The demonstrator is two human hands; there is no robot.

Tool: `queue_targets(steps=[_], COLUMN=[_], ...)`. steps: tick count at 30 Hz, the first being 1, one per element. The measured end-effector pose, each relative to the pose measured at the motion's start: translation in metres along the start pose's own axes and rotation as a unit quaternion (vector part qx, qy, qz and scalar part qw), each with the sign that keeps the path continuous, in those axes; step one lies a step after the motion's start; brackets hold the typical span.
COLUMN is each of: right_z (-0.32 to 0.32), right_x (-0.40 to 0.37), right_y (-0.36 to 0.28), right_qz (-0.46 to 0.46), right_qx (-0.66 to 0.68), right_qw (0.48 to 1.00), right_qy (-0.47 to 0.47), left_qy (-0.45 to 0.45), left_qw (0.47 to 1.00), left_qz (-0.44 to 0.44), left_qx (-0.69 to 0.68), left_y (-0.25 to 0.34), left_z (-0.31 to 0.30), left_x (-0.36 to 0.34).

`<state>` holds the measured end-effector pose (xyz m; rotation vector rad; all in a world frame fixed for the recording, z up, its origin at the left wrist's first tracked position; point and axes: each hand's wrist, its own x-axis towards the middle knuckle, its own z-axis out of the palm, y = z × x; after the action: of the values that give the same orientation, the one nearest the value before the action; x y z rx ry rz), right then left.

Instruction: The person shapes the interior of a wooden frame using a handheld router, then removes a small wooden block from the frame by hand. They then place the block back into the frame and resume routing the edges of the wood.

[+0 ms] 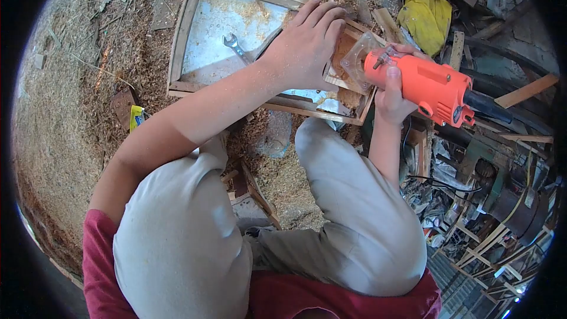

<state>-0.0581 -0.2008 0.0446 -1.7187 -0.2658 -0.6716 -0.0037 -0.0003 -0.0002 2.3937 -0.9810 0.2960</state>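
An orange power tool [422,82] with a clear square base plate lies sideways at the right of a wooden-framed tray. My right hand [397,91] is wrapped round its body near the base. My left hand [310,41] presses down on a wooden piece [345,65] at the tray's right part, its fingers bent over the far edge; the palm hides much of that piece. The base plate touches or nearly touches the wood. Inside the framed tray [177,38], whose floor is pale and dusty, rests a metal wrench [236,47].
Sawdust [65,112] covers the ground at the left. A yellow cloth [425,22] lies at the upper right. Wood scraps [528,90], a black cable [446,184] and a green machine [481,162] are on the right. A small yellow packet [136,117] lies left of the tray.
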Motion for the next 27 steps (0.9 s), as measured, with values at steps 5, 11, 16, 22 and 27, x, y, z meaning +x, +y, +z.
queue_targets(steps=[5,11,16,22,27], right_z=[-0.001,-0.001,-0.007,0.001,0.0], right_x=[-0.001,-0.004,-0.006,0.0,-0.004], right_y=[0.001,-0.004,0.002,0.0,0.0], right_qz=[-0.015,0.005,0.009,0.009,0.02], right_qx=[0.003,0.015,-0.032,-0.038,-0.039], right_qw=[1.0,1.0,0.999,0.999,0.999], right_qy=[-0.006,-0.003,0.014,0.023,0.023], left_qy=[0.01,-0.004,0.017,0.022,0.019], left_qw=[1.0,0.999,1.0,1.0,1.0], left_qz=[-0.001,0.005,0.007,0.009,0.007], left_qx=[0.014,0.032,0.023,0.008,0.01], left_y=[0.0,-0.002,-0.001,-0.001,-0.001], left_z=[0.003,0.002,0.004,0.002,0.003], left_x=[0.0,0.001,0.002,0.001,0.0])
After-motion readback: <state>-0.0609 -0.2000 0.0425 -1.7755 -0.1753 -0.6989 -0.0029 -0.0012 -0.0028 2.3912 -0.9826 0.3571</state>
